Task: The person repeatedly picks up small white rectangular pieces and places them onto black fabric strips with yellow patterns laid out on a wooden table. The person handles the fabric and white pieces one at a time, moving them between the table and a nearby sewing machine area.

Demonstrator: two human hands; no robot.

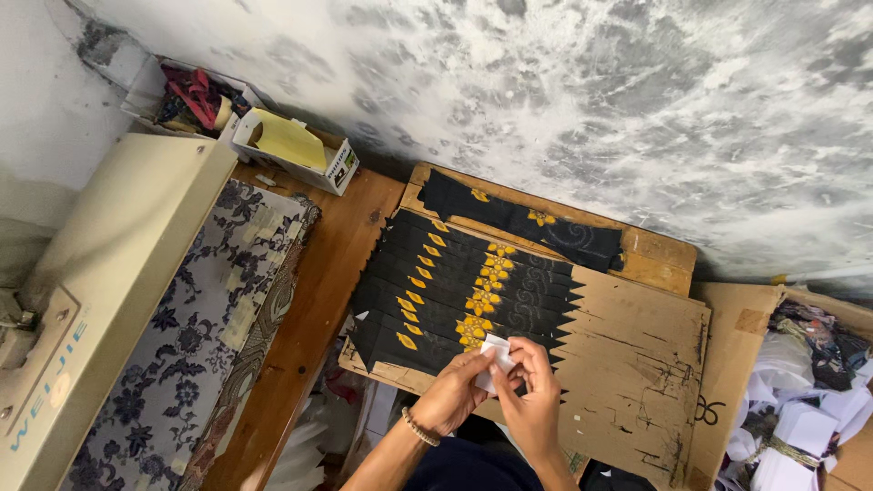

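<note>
My left hand [452, 396], with a bead bracelet on the wrist, and my right hand [532, 400] meet over the near edge of a brown cardboard sheet [637, 364]. Both pinch a small white paper piece [496, 353] between the fingertips. Just beyond the hands lies a fanned row of several black fabric strips [455, 291] with yellow flower patterns, their pointed ends overlapping. One more black patterned strip [527, 223] lies apart at the far edge of the board.
A cream machine housing [109, 300] stands at the left, beside floral grey cloth [209, 336] on a wooden table [318, 291]. Small boxes [291, 145] with scraps sit against the stained wall. White paper pieces [800, 427] are heaped at the right.
</note>
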